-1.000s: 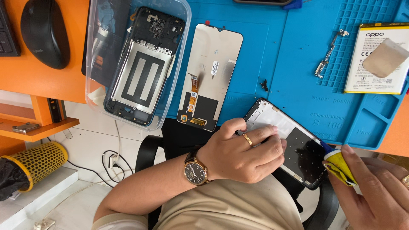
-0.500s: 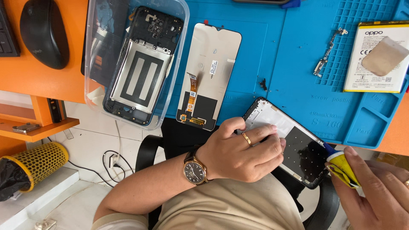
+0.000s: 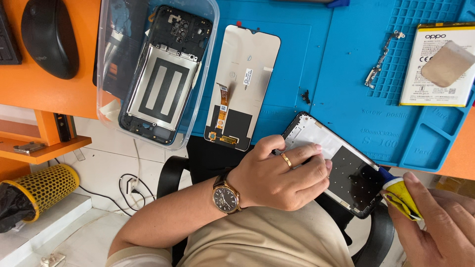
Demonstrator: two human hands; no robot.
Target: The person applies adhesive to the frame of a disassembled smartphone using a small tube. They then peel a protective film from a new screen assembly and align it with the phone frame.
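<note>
My left hand (image 3: 282, 173), with a gold ring and a wristwatch, grips a black phone frame (image 3: 346, 173) by its near end and holds it over my lap. My right hand (image 3: 435, 222) pinches a small yellow tool with a blue tip (image 3: 398, 193), and that tip touches the frame's lower right corner. A loose phone display with an orange flex cable (image 3: 242, 84) lies face down on the blue work mat (image 3: 356, 89), just beyond my left hand.
A clear plastic tray (image 3: 111, 64) holds a phone midframe (image 3: 161, 79) at the desk edge. A white battery (image 3: 438, 64), a small metal bracket (image 3: 381, 64) and a tiny black part (image 3: 306, 96) lie on the mat. A black mouse (image 3: 49, 37) sits far left. A yellow mesh bin (image 3: 42, 190) stands on the floor.
</note>
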